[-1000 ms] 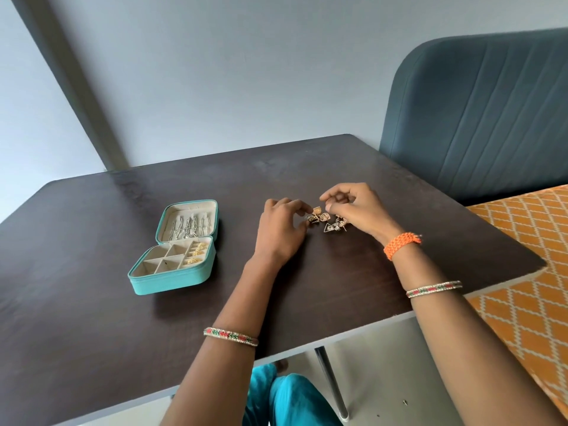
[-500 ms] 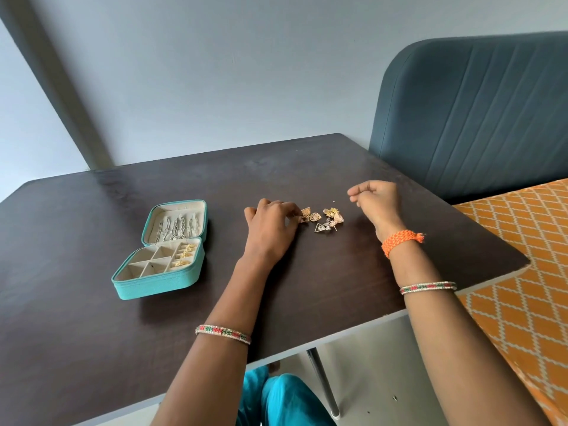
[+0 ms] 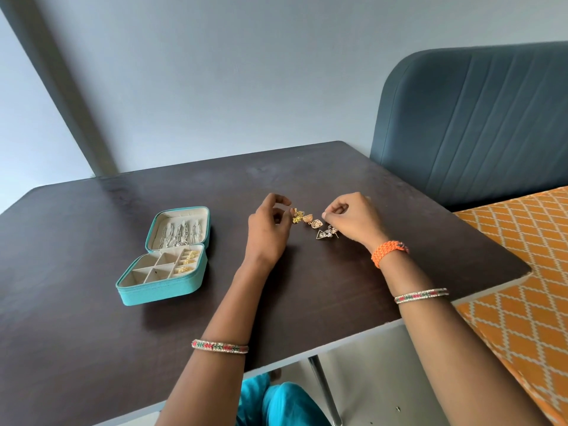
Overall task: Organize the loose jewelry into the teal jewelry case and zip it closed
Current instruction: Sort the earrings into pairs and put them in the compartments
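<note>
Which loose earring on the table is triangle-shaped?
The triangular earring, nearest the camera in the pile, beside the right hand; the others are rounded or flower-like.

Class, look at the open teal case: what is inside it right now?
The lid holds silver chains. In the case, gold pieces fill the right-hand slots; the other compartments look empty, though their near corners are hidden by the wall.

No text, label, brand, number or sign can be read anywhere in view.
</note>
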### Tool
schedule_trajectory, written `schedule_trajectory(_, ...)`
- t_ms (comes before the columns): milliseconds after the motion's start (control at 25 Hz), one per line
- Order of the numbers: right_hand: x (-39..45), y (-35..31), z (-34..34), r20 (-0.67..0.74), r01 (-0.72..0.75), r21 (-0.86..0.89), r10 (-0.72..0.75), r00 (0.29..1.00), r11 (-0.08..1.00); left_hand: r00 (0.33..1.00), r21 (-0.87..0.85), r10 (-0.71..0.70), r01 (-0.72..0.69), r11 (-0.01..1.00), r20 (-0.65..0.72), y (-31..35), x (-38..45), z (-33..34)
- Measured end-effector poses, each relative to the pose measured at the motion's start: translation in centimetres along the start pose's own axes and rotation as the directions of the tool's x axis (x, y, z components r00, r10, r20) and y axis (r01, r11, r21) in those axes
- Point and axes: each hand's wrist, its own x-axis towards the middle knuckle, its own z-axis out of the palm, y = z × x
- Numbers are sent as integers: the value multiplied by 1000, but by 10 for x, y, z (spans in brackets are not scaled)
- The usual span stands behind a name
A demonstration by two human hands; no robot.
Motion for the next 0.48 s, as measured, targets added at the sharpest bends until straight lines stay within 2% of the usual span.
schedule_trajectory(160,0,-4,3,-1,24,-92,-25,1000,995,1000,-19,-9,9,1000,-2,0,1,-3)
schedule_trajectory(240,2,-4,2,-66,24,-37,-27,997,999,999,-58,-37,36,998,-4,1,1,-2)
schedule_trajectory(320,2,-5,-1,-176,58,111,-38,984,992,992,-215,-128,124,969,-3,0,2,-3)
schedule_trajectory(400,1,-10,-4,-237,110,282,-42,971,953,974,-423,-226,215,881,25,1,3,-4)
schedule_trajectory(480,0,-16,-6,-161,119,501,-43,986,857,957,-564,-287,256,785,35,3,4,-6)
